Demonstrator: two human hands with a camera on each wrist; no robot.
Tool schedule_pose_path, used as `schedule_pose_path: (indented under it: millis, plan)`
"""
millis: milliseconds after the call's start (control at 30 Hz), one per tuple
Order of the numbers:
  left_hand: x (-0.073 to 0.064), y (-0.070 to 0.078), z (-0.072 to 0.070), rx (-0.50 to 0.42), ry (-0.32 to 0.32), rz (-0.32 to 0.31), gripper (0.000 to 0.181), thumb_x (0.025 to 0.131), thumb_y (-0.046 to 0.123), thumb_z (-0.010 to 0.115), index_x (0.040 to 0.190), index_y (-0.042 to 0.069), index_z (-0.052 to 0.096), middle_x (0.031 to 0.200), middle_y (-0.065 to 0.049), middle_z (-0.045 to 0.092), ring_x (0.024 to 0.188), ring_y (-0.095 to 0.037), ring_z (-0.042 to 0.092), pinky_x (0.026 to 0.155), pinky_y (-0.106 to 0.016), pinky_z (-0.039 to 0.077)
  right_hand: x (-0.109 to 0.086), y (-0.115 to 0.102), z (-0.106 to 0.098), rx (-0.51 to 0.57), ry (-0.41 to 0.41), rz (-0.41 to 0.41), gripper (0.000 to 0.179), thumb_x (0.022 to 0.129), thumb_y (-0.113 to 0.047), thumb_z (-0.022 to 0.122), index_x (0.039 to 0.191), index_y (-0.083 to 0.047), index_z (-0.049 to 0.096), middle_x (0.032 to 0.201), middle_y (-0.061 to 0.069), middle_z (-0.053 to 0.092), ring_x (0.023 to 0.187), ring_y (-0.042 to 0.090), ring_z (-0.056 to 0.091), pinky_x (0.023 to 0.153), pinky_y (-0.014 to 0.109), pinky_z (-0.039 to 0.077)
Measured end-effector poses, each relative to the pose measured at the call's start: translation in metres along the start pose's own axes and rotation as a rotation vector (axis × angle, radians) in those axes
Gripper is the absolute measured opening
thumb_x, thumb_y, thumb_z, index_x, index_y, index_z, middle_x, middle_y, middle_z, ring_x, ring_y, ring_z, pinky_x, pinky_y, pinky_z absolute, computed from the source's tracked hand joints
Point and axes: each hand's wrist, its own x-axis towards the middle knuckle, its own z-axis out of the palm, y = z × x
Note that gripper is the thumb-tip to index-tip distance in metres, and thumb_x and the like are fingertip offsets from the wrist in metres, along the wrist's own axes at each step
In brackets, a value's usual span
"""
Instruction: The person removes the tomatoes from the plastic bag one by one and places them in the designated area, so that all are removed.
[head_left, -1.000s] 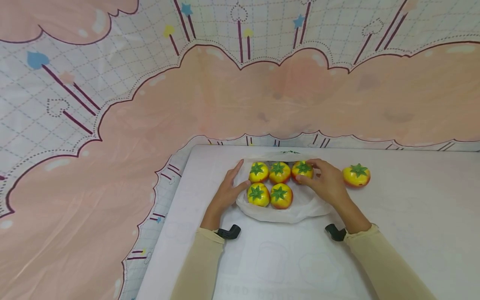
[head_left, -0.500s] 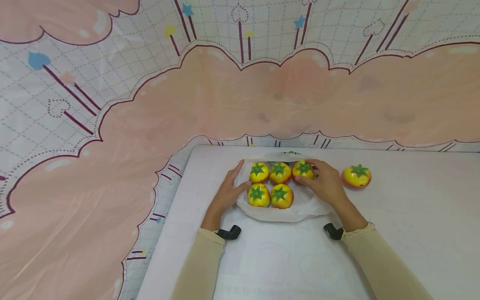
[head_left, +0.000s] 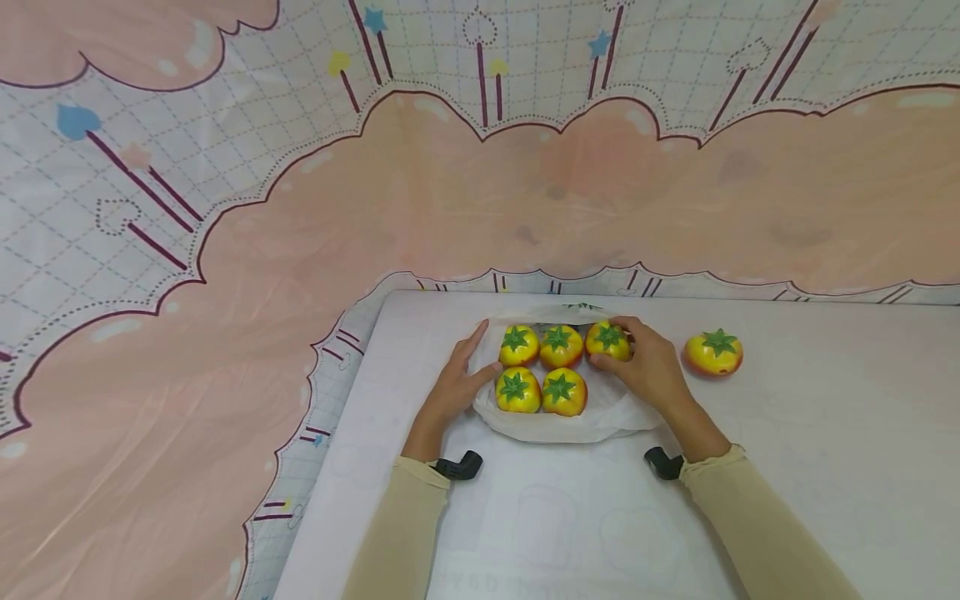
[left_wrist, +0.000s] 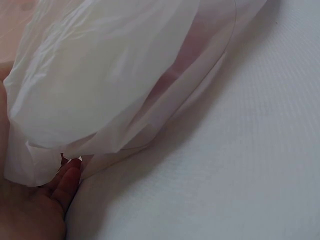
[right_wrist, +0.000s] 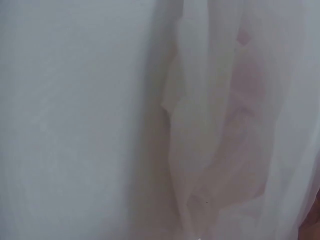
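In the head view, my right hand [head_left: 658, 360] grips a round yellow-red fruit [head_left: 606, 340] with a green star-shaped top, thumb at its front and fingers behind. The fruit is over the right part of the mouth of a thin white plastic bag [head_left: 570, 430]. Several matching fruits [head_left: 562, 392] sit in two rows in the bag. My left hand [head_left: 454, 382] rests along the bag's left side, forefinger straight and thumb tip beside the nearest fruits. In the left wrist view, the fingers [left_wrist: 67, 187] touch the bag [left_wrist: 100, 80] low down. Bag folds [right_wrist: 200, 110] fill the right wrist view's right half.
Another such fruit [head_left: 713, 352] lies on the white table [head_left: 825, 433] to the right of my right hand. Behind the table's far edge hangs a pink and white patterned backdrop [head_left: 480, 208]. A black wrist device [head_left: 460, 465] is worn at the left cuff, another [head_left: 664, 463] at the right.
My right hand and forearm have shifted very slightly left, and the gripped fruit has tilted a little. The left hand and the other fruits stay in place.
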Motion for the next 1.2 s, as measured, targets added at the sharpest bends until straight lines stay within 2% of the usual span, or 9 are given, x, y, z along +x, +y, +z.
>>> schedule_pose_path:
  millis: [500,800,1200]
  plan:
    - [0.0003,-0.0005,0.0007,0.006,0.006,-0.002,0.076,0.092,0.041,0.069,0.152,0.060,0.028,0.167,-0.001,0.030,0.157,-0.040,0.021,0.118,-0.074,0.021,0.0005,0.0021,0.0011,-0.032,-0.024,0.014,0.080,0.091,-0.037,0.076,0.156,-0.009,0.038,0.154,0.023,0.047,0.138,0.046,0.046,0.117,0.062,0.037]
    - [0.0013,-0.0009,0.0014,0.011,0.004,-0.022,0.077,0.091,0.042,0.070,0.152,0.062,0.027,0.169,-0.001,0.027,0.157,-0.041,0.020,0.117,-0.075,0.021,-0.0003,0.0052,0.0015,-0.041,0.002,-0.006,0.080,0.090,-0.040,0.077,0.154,-0.009,0.040,0.153,0.023,0.048,0.138,0.046,0.047,0.117,0.063,0.037]
    - [0.0015,-0.0004,0.0009,0.032,0.002,-0.021,0.076,0.091,0.043,0.068,0.151,0.064,0.026,0.168,0.001,0.029,0.156,-0.039,0.023,0.117,-0.074,0.022,-0.0079,-0.0029,-0.0059,-0.033,0.005,0.028,0.082,0.089,-0.044,0.077,0.155,-0.011,0.040,0.153,0.021,0.049,0.134,0.043,0.051,0.113,0.061,0.043]
